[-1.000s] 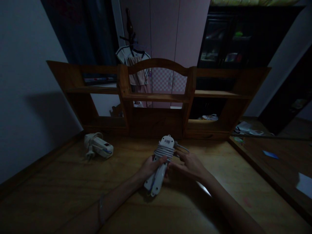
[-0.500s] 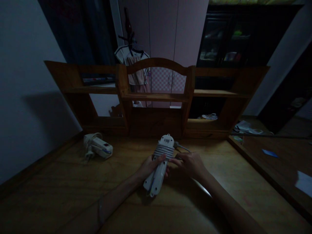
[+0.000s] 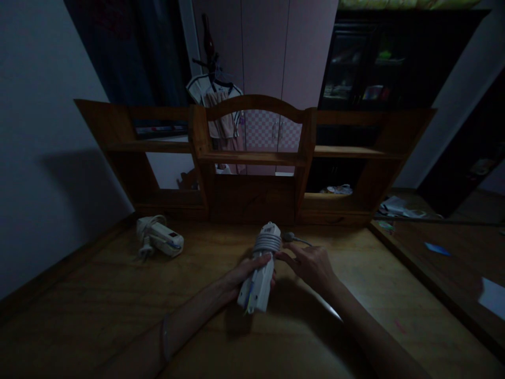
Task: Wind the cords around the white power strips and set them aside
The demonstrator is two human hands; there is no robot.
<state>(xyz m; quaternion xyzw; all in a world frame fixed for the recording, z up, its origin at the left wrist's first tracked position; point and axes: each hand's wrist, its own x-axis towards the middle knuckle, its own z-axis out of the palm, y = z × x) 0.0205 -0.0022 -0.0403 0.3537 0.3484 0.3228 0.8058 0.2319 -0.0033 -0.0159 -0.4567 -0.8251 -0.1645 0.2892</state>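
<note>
A white power strip (image 3: 261,273) with its cable coiled round its far half is lifted a little off the wooden desk (image 3: 118,310). My left hand (image 3: 240,275) is wrapped round the strip's middle from the left. My right hand (image 3: 310,266) is at the strip's right side, fingers pinched on the grey cable (image 3: 294,239) where it leaves the coil. The cable's plug end lies on the desk just behind my right hand.
A second white power strip (image 3: 160,240) with its cord bundled lies on the desk at the left. A wooden shelf unit (image 3: 252,158) stands along the desk's back edge. Papers (image 3: 493,297) lie on a darker surface at the right. A wall borders the left.
The power strip has been tilted up and raised slightly off the desk, turning more end-on to me. My right hand has shifted along the cable beside the coil.
</note>
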